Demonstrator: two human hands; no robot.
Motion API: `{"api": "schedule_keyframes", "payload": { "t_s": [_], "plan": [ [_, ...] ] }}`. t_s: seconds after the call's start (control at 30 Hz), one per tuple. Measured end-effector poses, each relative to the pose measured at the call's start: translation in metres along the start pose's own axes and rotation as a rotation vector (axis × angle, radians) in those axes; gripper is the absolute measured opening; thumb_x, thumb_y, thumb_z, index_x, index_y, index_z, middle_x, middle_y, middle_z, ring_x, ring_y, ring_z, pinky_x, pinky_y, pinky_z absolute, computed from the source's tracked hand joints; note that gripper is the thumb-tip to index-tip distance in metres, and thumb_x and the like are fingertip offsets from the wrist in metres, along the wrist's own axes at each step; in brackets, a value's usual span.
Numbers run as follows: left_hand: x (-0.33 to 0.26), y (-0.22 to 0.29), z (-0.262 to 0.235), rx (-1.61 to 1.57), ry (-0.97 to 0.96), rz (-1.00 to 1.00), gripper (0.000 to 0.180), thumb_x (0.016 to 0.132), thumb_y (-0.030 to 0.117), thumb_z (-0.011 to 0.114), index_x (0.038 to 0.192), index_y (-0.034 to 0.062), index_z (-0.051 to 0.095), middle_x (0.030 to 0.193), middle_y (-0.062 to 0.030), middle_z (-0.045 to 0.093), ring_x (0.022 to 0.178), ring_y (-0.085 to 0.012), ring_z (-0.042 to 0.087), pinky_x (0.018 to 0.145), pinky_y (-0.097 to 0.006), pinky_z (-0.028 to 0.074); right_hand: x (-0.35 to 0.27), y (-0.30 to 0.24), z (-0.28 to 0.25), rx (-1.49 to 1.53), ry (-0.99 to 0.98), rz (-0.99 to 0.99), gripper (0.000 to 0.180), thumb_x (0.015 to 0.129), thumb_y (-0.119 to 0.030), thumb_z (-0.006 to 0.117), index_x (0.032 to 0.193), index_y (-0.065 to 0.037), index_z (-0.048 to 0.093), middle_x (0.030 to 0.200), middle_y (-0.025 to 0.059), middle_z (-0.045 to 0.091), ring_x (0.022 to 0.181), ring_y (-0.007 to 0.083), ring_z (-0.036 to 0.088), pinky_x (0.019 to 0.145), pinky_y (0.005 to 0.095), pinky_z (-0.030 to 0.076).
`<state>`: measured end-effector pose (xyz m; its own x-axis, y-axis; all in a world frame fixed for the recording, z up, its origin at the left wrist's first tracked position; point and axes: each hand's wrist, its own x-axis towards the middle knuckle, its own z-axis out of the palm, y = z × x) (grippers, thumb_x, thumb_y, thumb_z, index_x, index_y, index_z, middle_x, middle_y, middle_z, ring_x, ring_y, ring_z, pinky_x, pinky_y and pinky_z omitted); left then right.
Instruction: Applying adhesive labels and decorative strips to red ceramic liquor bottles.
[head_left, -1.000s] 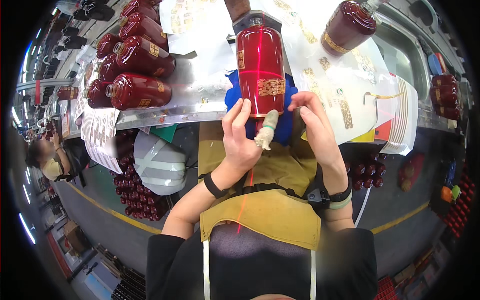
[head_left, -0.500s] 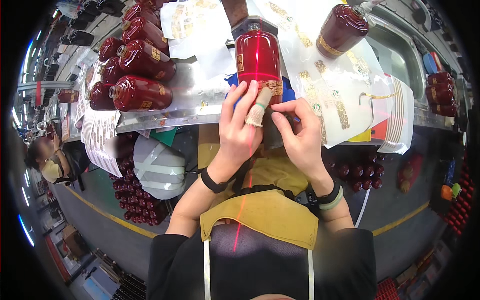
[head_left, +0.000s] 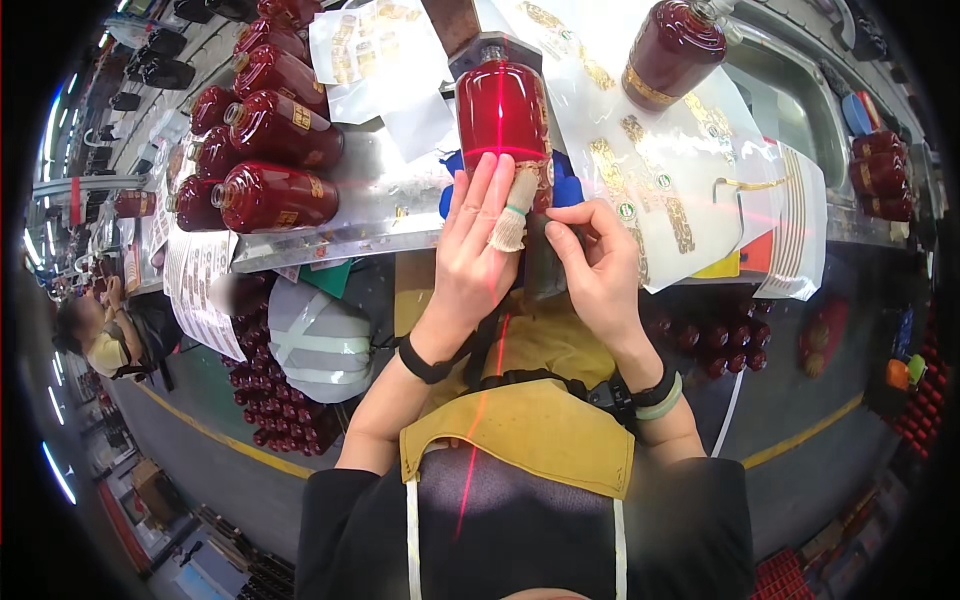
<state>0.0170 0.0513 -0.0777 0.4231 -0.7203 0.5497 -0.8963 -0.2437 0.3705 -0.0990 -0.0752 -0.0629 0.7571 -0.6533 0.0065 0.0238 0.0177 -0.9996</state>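
Right hand [head_left: 604, 275]: thumb and forefinger curled close together beside the base of a red bottle [head_left: 500, 112]; whether they pinch anything cannot be told. Left hand [head_left: 465, 258]: unclenched, fingers extended flat on the bottle's lower end, one digit wearing a cloth cover [head_left: 516, 212]. Bottle lies over blue material [head_left: 568, 188] on the table [head_left: 385, 185], neck pointing away.

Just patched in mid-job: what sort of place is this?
Likely a factory workshop: glossy dark red cylindrical bottles grouped on a silvery metal bench, and white sheets bearing gold patterns.
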Motion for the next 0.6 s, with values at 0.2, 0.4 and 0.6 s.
{"api": "schedule_keyframes", "payload": {
  "t_s": [0.2, 0.4, 0.6],
  "plan": [
    [-0.014, 0.004, -0.006, -0.295, 0.144, -0.343, 0.067, 0.077, -0.011, 0.074, 0.142, -0.0064, 0.057, 0.151, -0.0294, 0.051, 0.143, -0.045, 0.047, 0.118, -0.054, 0.039, 0.002, 0.001, -0.003, -0.042, 0.021, -0.029, 0.007, 0.095, -0.001, 0.069, 0.101, 0.003, 0.068, 0.092, 0.0064, 0.065, 0.076, 0.0088, 0.058, 0.069, 0.0253, 0.048],
    [-0.002, 0.005, -0.008, -0.024, -0.061, 0.006, 0.041, 0.091, -0.002, 0.064, 0.132, -0.0025, 0.068, 0.144, -0.0197, 0.061, 0.138, -0.0392, 0.055, 0.114, -0.053, 0.044, 0.002, -0.002, 0.001, 0.002, 0.004, -0.005, 0.008, 0.096, -0.001, 0.069, 0.102, 0.003, 0.068, 0.09, 0.0062, 0.065, 0.076, 0.0089, 0.059, 0.069, 0.0255, 0.048],
    [-0.006, -0.001, -0.008, -0.239, 0.149, -0.155, 0.064, 0.077, -0.013, 0.072, 0.139, 0.0007, 0.064, 0.148, -0.0238, 0.056, 0.138, -0.0397, 0.055, 0.113, -0.047, 0.046, 0.003, -0.001, -0.005, -0.056, 0.007, 0.031, 0.008, 0.095, -0.001, 0.069, 0.102, 0.003, 0.068, 0.092, 0.0062, 0.066, 0.077, 0.0092, 0.06, 0.071, 0.0257, 0.049]
  ]
}}
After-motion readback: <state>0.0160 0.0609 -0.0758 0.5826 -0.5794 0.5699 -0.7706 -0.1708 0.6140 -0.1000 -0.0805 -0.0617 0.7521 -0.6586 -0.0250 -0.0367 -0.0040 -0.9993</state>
